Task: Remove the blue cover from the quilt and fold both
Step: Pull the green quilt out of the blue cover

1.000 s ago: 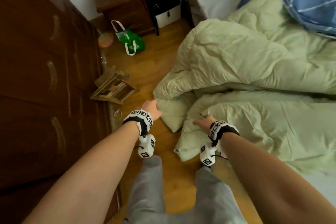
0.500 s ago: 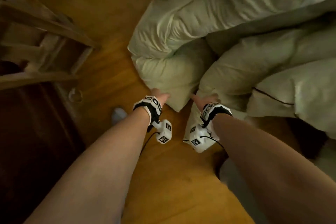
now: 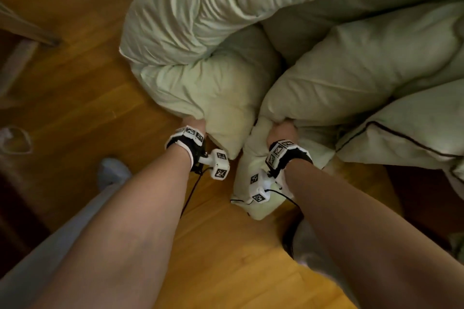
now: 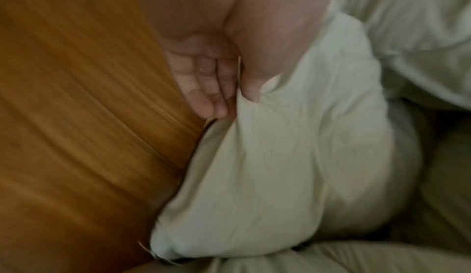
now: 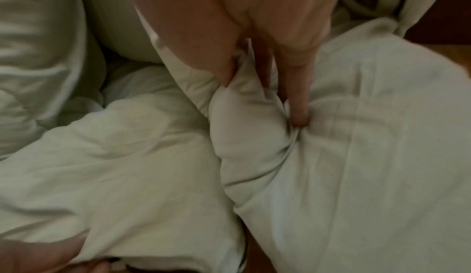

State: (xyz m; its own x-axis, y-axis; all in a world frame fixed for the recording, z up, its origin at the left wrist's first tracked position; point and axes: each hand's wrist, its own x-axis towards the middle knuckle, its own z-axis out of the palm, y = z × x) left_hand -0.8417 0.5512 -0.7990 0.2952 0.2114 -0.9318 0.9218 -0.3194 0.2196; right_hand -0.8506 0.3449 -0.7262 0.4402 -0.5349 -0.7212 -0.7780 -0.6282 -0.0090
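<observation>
From my feed the pale green quilt (image 3: 296,40) fills the upper right, bunched in thick folds that spill down onto the wooden floor (image 3: 75,98), with one dark-piped edge showing at the right. My left hand (image 3: 192,123) has its thumb and fingers (image 4: 209,87) pinched on the edge of one hanging corner, just above the floor — my right hand (image 3: 283,130) is beside it, fingers (image 5: 298,96) dug into a bunched fold of another corner, thumb clamping it from the other side. Both wrist bands sit close together, not touching.
</observation>
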